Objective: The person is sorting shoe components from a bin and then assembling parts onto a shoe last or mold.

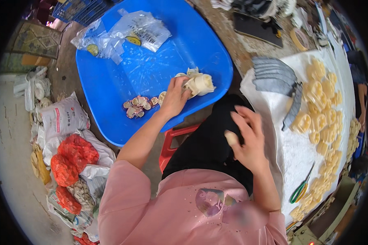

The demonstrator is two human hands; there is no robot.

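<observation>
Inside the blue tub [143, 81], my left hand [176, 98] curls its fingers at the edge of a cluster of cream plastic pieces [201, 84]. The fingers press on one of these pieces, whose shape is mostly hidden behind the hand. Just left of the hand are several small round pieces, pink and white [139, 106]. Over my dark-trousered lap, my right hand [248, 139] hovers with fingers apart and holds nothing. Its thumb tip has a cream covering [232, 139].
Clear plastic bags [141, 30] lie at the tub's far end. On my right, a white sheet [290, 163] carries many cream moulded parts [321, 110], a stack of grey strips [274, 73] and green-handled snips [300, 190]. Sacks [65, 116] and red bags [71, 159] crowd the left.
</observation>
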